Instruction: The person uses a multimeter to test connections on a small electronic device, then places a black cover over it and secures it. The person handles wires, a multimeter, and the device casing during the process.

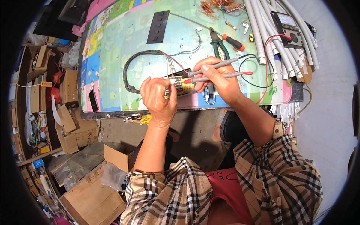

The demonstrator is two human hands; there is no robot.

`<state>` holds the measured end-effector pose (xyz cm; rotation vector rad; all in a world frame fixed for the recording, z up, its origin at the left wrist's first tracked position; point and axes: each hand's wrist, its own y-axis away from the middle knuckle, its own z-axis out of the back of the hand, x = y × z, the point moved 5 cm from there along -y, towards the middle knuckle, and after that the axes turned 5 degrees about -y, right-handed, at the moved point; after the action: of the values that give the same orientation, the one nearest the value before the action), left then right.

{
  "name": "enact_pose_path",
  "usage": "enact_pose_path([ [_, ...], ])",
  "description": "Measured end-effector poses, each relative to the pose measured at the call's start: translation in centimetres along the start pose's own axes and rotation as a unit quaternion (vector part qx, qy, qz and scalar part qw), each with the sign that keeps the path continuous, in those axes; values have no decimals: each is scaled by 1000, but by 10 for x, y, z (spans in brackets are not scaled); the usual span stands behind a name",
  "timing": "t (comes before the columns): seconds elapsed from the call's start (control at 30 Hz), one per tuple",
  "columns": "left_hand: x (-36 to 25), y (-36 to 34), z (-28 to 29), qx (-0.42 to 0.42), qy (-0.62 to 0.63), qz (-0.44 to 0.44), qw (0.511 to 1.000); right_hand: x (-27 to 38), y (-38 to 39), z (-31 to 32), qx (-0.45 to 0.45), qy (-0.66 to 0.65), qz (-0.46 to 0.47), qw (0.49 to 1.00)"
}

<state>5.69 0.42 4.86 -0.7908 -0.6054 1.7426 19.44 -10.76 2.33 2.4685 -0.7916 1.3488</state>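
My right hand (221,80) is closed around two multimeter probes (221,77), grey with red and dark ends, held side by side like chopsticks. Their tips point left at a yellow-and-black electronic part (183,87) with thin wires. My left hand (159,95) is closed on the left end of that part, its fingertips partly hiding it. From the part a black-sleeved cable (125,71) loops out to the left, with thin coloured wires beside it. Red and black leads run from the probes toward an analog multimeter (288,30) at the far right.
Green-handled pliers (218,44) and a screwdriver (233,42) with an orange-black handle lie beyond my right hand. A black plate (158,27) lies further back. White tubes (266,33) and copper wire scraps (213,7) crowd the back right. Cardboard boxes (78,127) stand at left.
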Motion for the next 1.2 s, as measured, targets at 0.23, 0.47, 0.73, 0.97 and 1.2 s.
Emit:
enact_pose_path([
  [0.23, -5, -3, 1, 1, -4, -22, 1000, -2, -1, 1, -5, -1, -20, 1000],
  [0.47, -7, -2, -1, -2, -41, -41, 998, -5, -1, 0, -25, -6, -42, 999],
  [0.73, -7, -1, -2, 0, -47, -43, 998, -7, -1, 1, -22, -3, -41, 999],
  [0.97, -8, -2, -2, 3, -45, -42, 998, -7, -3, 4, -19, -24, -55, 998],
  [1.2, -9, -1, -3, 6, -56, -49, 997, -9, -2, 3, -38, -17, -49, 998],
])
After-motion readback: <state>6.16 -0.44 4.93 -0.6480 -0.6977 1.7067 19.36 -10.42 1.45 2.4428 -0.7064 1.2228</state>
